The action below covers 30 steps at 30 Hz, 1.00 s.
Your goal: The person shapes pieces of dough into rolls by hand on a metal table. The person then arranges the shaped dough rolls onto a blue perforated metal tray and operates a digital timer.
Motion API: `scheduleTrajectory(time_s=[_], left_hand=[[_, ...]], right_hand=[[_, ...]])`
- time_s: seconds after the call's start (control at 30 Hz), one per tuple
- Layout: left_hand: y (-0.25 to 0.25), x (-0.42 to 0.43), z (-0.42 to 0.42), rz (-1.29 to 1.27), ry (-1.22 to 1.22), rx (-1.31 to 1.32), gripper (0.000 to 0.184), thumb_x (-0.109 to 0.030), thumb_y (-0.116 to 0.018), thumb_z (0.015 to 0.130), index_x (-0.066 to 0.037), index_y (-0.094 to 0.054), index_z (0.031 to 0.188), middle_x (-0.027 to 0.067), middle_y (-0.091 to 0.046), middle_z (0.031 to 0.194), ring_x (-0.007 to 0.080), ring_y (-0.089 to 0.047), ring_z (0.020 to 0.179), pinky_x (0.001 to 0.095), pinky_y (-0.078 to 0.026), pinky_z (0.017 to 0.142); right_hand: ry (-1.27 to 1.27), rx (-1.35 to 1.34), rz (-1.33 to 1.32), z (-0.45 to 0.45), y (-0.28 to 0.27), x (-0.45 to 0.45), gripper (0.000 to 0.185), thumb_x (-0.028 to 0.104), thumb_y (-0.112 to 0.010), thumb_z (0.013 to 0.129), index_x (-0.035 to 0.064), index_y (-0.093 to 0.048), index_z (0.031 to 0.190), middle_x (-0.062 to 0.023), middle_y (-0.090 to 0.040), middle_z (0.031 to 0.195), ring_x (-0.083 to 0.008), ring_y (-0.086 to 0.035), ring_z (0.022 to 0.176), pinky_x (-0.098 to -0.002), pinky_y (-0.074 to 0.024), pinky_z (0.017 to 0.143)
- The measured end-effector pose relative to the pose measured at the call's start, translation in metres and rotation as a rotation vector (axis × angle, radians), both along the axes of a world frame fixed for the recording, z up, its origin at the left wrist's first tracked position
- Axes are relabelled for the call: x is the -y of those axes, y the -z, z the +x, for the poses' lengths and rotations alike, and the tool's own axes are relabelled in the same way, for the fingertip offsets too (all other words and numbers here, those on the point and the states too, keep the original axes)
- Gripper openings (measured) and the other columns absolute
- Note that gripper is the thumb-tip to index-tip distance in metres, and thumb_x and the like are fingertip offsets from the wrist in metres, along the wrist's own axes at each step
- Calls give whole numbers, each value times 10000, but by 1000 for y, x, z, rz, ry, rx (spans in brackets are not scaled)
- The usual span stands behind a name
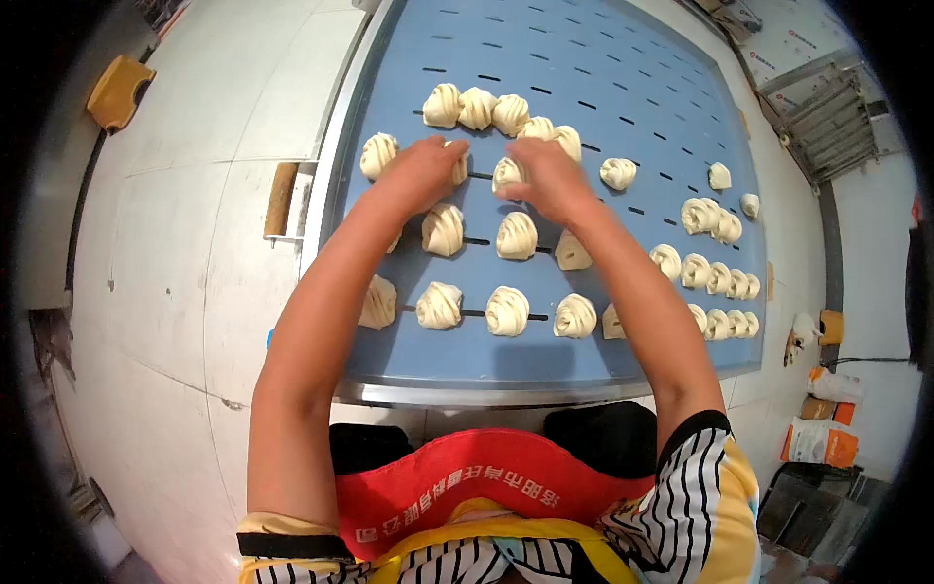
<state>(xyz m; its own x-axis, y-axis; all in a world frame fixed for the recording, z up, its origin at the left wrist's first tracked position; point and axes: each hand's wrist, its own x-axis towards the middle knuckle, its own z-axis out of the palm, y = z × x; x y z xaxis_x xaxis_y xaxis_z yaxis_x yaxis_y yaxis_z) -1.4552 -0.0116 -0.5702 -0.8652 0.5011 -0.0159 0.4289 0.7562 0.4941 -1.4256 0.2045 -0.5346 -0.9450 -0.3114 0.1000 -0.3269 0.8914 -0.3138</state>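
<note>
My left hand is on a twisted dough roll, fingers curled at its top and side; the hand covers part of it. My right hand grips another dough roll between thumb and fingers, a short way to the right. Both rolls are at the level of the slotted blue tray. Behind the hands, several rolls sit close together, among them a pale roll. A separate roll lies left of my left hand. Nearer me stand spaced rows, including a roll and a roll.
At the tray's right are tight rows of rolls and a few scattered ones, such as a roll. A wooden-handled bracket juts from the tray's left side. A yellow stool stands far left, and bags lie at the right.
</note>
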Motion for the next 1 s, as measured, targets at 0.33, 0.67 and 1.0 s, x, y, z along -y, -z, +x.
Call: scheduleTrajectory(time_s=[0.33,0.67,1.0], left_hand=[[-6,-79,7,-70,140,-195,503,-103,-699,708,-85,-533,1182,148,-560,1076,328,-559,1034,443,-472,864],[6,-84,10,76,92,-234,236,-47,-573,784,-27,-561,1019,176,-580,990,362,-602,914,460,-505,763],[-3,-80,19,65,83,-62,628,-58,-710,695,-71,-472,1276,168,-535,1154,360,-549,1059,424,-473,875]], right_hand=[[47,27,-76,-55,34,-83,658,118,-821,618,68,-541,1212,-138,-592,1160,-334,-551,1100,-383,-445,955],[165,139,-72,9,29,-82,659,193,-821,653,21,-527,1217,-207,-604,1150,-369,-567,1071,-400,-459,924],[281,-61,63,-1,0,-121,691,368,-754,738,79,-494,1309,-135,-521,1309,-283,-468,1202,-436,-427,961]])
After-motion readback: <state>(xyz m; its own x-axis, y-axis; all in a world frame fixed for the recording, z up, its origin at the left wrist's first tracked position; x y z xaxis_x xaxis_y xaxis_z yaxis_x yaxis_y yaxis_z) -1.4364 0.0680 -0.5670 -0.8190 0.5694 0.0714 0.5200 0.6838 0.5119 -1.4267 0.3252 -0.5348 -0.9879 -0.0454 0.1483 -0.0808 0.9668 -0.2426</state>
